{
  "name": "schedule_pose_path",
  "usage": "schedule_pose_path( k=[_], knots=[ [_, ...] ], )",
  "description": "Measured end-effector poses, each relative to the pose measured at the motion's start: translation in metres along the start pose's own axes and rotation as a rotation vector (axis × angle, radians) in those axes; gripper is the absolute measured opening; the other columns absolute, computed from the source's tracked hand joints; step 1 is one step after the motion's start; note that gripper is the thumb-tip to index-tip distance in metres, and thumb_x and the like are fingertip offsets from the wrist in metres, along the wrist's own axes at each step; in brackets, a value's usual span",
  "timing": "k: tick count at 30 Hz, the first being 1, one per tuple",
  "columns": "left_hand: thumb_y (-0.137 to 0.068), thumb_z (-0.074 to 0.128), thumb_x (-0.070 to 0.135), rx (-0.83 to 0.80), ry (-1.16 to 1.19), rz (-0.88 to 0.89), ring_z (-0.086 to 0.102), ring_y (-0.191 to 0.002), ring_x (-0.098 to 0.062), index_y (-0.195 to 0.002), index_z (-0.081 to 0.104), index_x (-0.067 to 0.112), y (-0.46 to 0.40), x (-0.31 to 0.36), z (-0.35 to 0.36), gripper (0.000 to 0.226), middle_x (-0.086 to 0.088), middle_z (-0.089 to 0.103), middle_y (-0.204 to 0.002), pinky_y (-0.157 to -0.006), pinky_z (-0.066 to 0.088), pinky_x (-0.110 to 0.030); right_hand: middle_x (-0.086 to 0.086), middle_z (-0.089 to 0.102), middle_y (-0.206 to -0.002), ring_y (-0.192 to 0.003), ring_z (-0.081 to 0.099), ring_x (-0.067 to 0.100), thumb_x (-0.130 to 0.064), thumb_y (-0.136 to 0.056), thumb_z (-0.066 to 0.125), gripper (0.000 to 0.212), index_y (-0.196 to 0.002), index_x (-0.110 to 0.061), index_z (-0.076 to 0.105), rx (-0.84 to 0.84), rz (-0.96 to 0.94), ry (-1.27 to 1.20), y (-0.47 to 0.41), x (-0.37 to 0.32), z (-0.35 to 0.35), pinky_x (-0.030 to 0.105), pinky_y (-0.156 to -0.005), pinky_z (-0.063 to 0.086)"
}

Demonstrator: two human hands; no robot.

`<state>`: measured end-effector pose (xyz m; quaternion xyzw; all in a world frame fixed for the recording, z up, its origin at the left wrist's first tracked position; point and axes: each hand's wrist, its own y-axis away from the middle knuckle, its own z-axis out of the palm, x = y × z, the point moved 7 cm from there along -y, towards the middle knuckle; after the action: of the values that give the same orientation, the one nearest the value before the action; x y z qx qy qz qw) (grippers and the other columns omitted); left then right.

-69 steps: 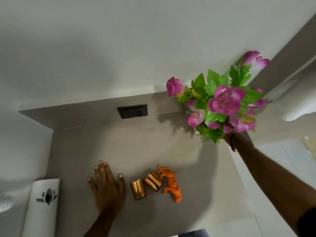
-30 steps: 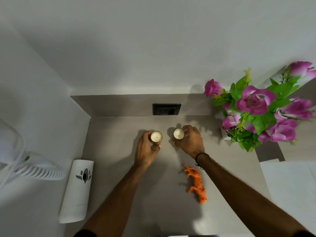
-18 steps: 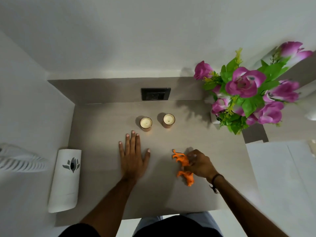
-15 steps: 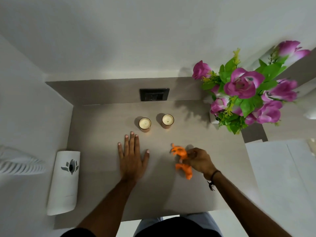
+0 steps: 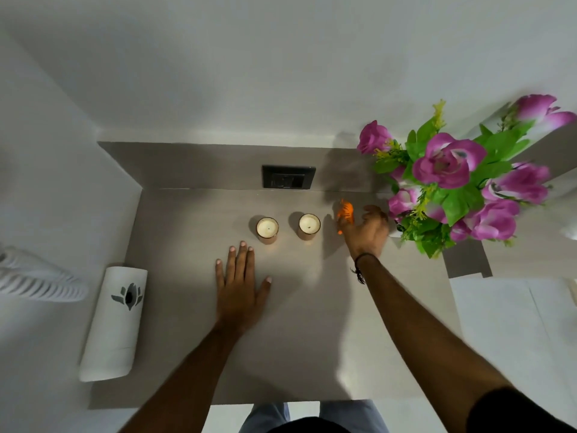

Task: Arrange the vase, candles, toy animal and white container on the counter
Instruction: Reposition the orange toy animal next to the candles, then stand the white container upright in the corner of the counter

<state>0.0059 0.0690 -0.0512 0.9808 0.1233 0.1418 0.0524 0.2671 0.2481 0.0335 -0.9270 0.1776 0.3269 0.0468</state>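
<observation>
Orange toy [image 5: 346, 214] is gripped in the right hand [image 5: 365, 232], right by the vase [image 5: 394, 230]. Left hand [image 5: 240, 289] lies flat, fingers spread, just below two candles [image 5: 267, 229]. Container [image 5: 114, 323] sits well left.

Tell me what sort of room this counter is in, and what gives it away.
Probably a bathroom or hotel vanity, though I can't be sure. A white wall-mounted unit with a coiled cord, likely a hair dryer, hangs at the left, and a power outlet sits in the backsplash above a small beige counter.

Two candles [image 5: 267, 229] [image 5: 309, 225], one toy animal [image 5: 345, 213], one vase [image 5: 394, 230], one white container [image 5: 114, 320].
</observation>
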Motion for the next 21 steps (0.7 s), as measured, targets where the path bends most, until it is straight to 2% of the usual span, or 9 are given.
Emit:
schedule_pose_path(
  k=[2,4,6,8,10,11,14,17,21],
  knots=[
    [-0.1,0.032,0.058,0.018,0.046,0.019,0.021,-0.165,-0.033,-0.164,0.032,0.009,0.004,-0.002,-0.011,0.081,-0.011,0.024,-0.176,-0.134,0.015,-0.057,0.006,0.067,-0.098,-0.097,0.061,0.029,-0.055,-0.079,0.066,0.047,-0.099,-0.013,0.064,0.129,-0.088,-0.031,0.023,0.005,-0.019,0.043,-0.082,0.05],
    [-0.1,0.046,0.042,0.143,0.104,0.003,0.036,-0.158,-0.04,-0.154,0.05,0.005,0.01,-0.015,-0.032,0.066,-0.017,0.04,-0.168,-0.129,0.028,-0.059,0.001,0.064,-0.101,-0.097,0.06,0.027,-0.055,-0.08,0.061,0.042,-0.101,-0.019,0.058,0.169,-0.188,0.032,0.06,0.014,-0.022,0.041,-0.08,0.047],
    [-0.099,0.058,0.026,0.324,0.073,-0.1,0.044,-0.151,-0.043,-0.146,0.058,0.003,0.025,-0.042,-0.06,0.053,-0.022,0.05,-0.16,-0.124,0.035,-0.059,0.001,0.061,-0.118,-0.112,0.057,0.027,-0.06,-0.079,0.056,0.054,-0.118,-0.022,0.054,0.032,-0.272,0.138,0.1,0.021,-0.002,0.042,-0.091,0.042],
    [-0.097,0.063,0.02,0.41,-0.035,-0.269,0.045,-0.147,-0.045,-0.148,0.056,0.005,0.042,-0.076,-0.082,0.053,-0.023,0.051,-0.158,-0.123,0.033,-0.06,0.003,0.043,-0.149,-0.14,0.039,0.027,-0.076,-0.077,0.046,0.085,-0.144,-0.025,0.038,-0.225,-0.313,0.32,0.133,0.032,0.034,0.047,-0.114,0.027],
    [-0.091,0.067,0.015,0.377,-0.123,-0.445,0.046,-0.145,-0.05,-0.151,0.049,0.001,0.061,-0.107,-0.095,0.065,-0.028,0.049,-0.157,-0.12,0.033,-0.064,0.006,0.009,-0.167,-0.155,0.006,0.03,-0.086,-0.077,0.031,0.101,-0.157,-0.027,0.014,-0.377,-0.372,0.486,0.156,0.044,0.061,0.058,-0.12,0.0],
    [-0.087,0.068,0.012,0.331,-0.151,-0.518,0.046,-0.143,-0.052,-0.153,0.044,-0.002,0.07,-0.12,-0.098,0.071,-0.03,0.048,-0.157,-0.117,0.036,-0.065,0.006,0.0,-0.168,-0.155,-0.002,0.031,-0.087,-0.078,0.026,0.101,-0.158,-0.027,0.008,-0.388,-0.393,0.527,0.161,0.048,0.067,0.063,-0.119,-0.004],
    [-0.087,0.062,0.012,0.156,-0.242,-0.683,0.048,-0.136,-0.05,-0.156,0.031,-0.005,0.089,-0.142,-0.101,0.077,-0.032,0.045,-0.153,-0.108,0.042,-0.063,0.008,0.001,-0.167,-0.155,-0.003,0.033,-0.086,-0.079,0.023,0.1,-0.158,-0.026,0.01,-0.364,-0.398,0.567,0.162,0.053,0.071,0.068,-0.116,0.002],
    [-0.083,0.073,0.023,0.04,-0.27,-0.884,0.057,-0.116,-0.045,-0.139,0.04,-0.005,0.096,-0.156,-0.111,0.07,-0.031,0.055,-0.131,-0.096,0.05,-0.053,0.009,0.003,-0.167,-0.154,0.0,0.034,-0.086,-0.079,0.021,0.1,-0.158,-0.025,0.012,-0.353,-0.401,0.583,0.161,0.053,0.072,0.069,-0.116,0.003],
    [-0.077,0.085,0.046,-0.113,-0.035,-0.904,0.056,-0.128,-0.043,-0.131,0.056,0.0,0.085,-0.166,-0.115,0.077,-0.025,0.063,-0.134,-0.097,0.053,-0.046,0.008,-0.002,-0.167,-0.154,-0.004,0.033,-0.086,-0.08,0.019,0.099,-0.158,-0.026,0.007,-0.354,-0.407,0.579,0.161,0.053,0.072,0.068,-0.116,0.001]
  ],
)
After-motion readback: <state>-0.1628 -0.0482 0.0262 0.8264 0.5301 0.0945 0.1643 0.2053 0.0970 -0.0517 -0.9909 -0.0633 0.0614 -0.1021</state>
